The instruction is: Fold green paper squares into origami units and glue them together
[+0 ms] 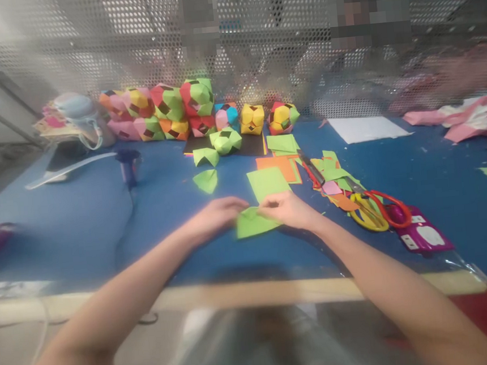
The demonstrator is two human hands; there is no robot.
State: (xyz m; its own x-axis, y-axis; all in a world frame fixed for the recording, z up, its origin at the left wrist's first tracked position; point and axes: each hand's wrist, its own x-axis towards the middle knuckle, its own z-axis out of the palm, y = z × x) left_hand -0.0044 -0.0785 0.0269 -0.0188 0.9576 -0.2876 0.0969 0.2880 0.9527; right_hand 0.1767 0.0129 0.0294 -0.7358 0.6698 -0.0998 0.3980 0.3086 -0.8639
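A light green piece of paper (256, 224), partly folded, lies low over the blue table in front of me. My left hand (218, 214) is closed on its upper left edge, slightly blurred. On the upper right, the fingers of my right hand (287, 208) pinch the same paper. Just beyond it is a flat green sheet (269, 182), overlapping orange paper (277, 167). Folded green pieces (206, 181) and a joined green paper shape (225, 141) stand farther back, left of the sheets.
Multicoloured paper balls (168, 102) are stacked along the perforated metal screen (256, 33). A corded glue gun (129, 165) stands at left. On the right lie a utility knife (311, 168), paper scraps (331, 169), red-and-yellow-handled scissors (388, 209) and a purple box (427, 234). People are behind the screen.
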